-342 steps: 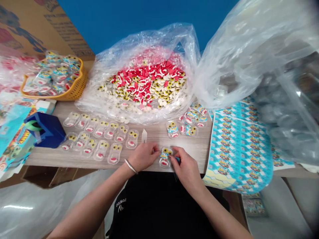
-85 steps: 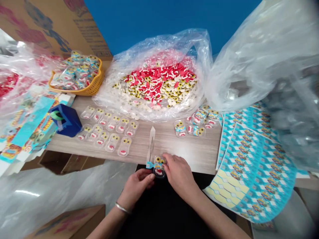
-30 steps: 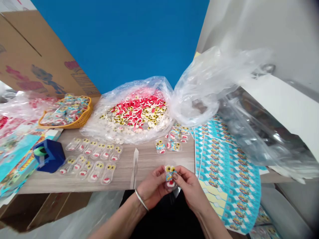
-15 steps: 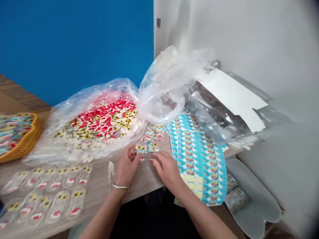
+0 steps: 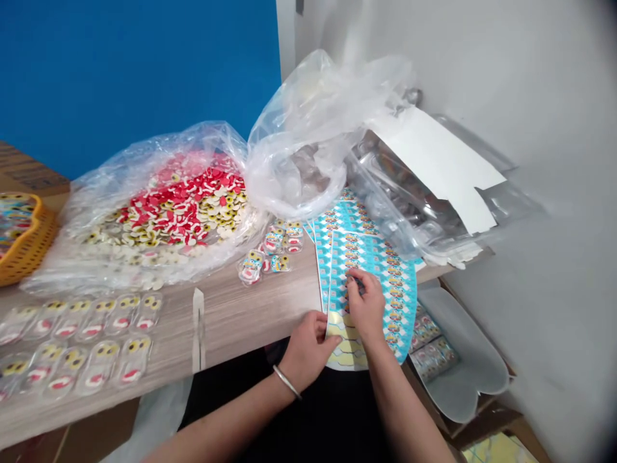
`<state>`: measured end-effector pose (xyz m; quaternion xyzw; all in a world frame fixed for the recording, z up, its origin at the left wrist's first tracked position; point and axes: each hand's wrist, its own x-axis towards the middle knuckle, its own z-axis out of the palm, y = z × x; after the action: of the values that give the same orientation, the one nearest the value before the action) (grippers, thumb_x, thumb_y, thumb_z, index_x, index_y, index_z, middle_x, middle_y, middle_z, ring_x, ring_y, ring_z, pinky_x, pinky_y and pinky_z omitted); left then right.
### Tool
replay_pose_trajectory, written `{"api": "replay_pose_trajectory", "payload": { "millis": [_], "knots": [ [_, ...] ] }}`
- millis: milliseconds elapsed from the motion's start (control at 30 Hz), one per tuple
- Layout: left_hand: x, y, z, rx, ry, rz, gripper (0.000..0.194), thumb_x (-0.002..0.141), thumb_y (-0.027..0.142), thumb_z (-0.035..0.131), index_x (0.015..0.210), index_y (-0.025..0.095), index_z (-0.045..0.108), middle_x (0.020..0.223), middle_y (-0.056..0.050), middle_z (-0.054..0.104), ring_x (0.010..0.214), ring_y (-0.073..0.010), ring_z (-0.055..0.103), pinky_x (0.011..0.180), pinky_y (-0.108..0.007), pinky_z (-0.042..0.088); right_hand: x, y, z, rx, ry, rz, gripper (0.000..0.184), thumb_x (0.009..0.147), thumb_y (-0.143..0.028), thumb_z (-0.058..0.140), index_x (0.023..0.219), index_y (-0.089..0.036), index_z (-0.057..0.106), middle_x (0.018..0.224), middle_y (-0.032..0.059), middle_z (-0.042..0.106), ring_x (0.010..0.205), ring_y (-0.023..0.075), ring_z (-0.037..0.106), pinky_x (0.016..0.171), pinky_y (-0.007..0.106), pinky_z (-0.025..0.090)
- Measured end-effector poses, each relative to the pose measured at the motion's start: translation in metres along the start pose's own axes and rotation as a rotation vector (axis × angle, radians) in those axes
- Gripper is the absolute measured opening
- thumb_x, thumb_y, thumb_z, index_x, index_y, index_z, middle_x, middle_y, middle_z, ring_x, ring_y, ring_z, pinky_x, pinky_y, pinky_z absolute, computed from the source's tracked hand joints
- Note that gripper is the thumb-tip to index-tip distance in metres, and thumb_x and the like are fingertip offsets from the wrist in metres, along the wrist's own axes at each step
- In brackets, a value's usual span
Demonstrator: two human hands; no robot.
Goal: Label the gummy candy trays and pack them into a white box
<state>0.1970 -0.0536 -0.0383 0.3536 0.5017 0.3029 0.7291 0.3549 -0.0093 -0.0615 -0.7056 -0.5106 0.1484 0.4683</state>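
My left hand (image 5: 310,347) is closed on the left edge of a blue printed sticker sheet (image 5: 399,321), its thumb lying on top. Over the middle of that sheet, my right hand (image 5: 367,302) has its fingers curled in against the printed rows. Whether a sticker is between those fingertips is hidden. Bare yellowish backing (image 5: 344,350) shows at the sheet's near end. Left of the sheets lies a group of clear packs with blue labels, the nearest being a labelled pack (image 5: 251,267). Unlabelled clear packs (image 5: 96,365) with yellow eyes and red mouths stand in two rows at the left.
A plastic bag (image 5: 183,206) of loose red, white and yellow pieces lies at the back. Beside it are another clear bag (image 5: 294,173) and a white card (image 5: 434,157). An orange basket (image 5: 45,231) is far left. A pale pointed strip (image 5: 198,331) crosses the table (image 5: 255,315).
The labelled pack that was in both hands now lies with the other labelled packs. Both hands have moved right onto the sticker sheet. The view has turned right.
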Motion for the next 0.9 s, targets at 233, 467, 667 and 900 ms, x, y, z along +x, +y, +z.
{"api": "replay_pose_trajectory", "payload": {
  "millis": [233,467,667,900],
  "knots": [
    [0.018,0.010,0.002,-0.099,0.080,-0.038,0.033,0.061,0.031,0.080,0.084,0.017,0.061,0.061,0.002,0.067,0.054,-0.0145,0.060,0.057,-0.026,0.046,-0.016,-0.016,-0.022,0.191,-0.279,-0.031,0.012,0.089,-0.031,0.058,0.091,-0.022,0.065,0.096,0.0059,0.067,0.093,0.0224,0.061,0.084,0.037,0.047],
    [0.016,0.016,-0.006,0.025,0.072,0.157,0.019,0.067,0.026,0.077,0.081,0.017,0.067,0.073,-0.001,0.070,0.069,-0.0135,0.063,0.068,-0.023,0.047,-0.035,-0.024,-0.025,0.066,-0.442,-0.206,0.013,0.092,-0.028,0.057,0.098,-0.026,0.068,0.097,0.0059,0.070,0.095,0.0244,0.061,0.086,0.041,0.045],
    [0.016,0.020,-0.007,0.073,0.027,0.170,0.014,0.069,0.023,0.073,0.080,0.016,0.067,0.067,0.001,0.065,0.061,-0.0108,0.058,0.061,-0.021,0.043,-0.036,-0.037,-0.024,0.254,-0.415,-0.023,0.012,0.089,-0.027,0.059,0.081,-0.024,0.066,0.084,0.0035,0.067,0.083,0.0207,0.061,0.079,0.034,0.046],
    [0.011,0.020,-0.013,0.009,0.039,0.066,0.029,0.063,0.021,0.076,0.089,0.016,0.067,0.063,0.003,0.063,0.055,-0.0119,0.058,0.057,-0.023,0.044,-0.031,-0.035,-0.019,0.515,-0.347,0.398,0.021,0.084,-0.040,0.064,0.076,-0.021,0.063,0.070,-0.0003,0.062,0.067,0.0162,0.055,0.064,0.028,0.044]
  ]
}}
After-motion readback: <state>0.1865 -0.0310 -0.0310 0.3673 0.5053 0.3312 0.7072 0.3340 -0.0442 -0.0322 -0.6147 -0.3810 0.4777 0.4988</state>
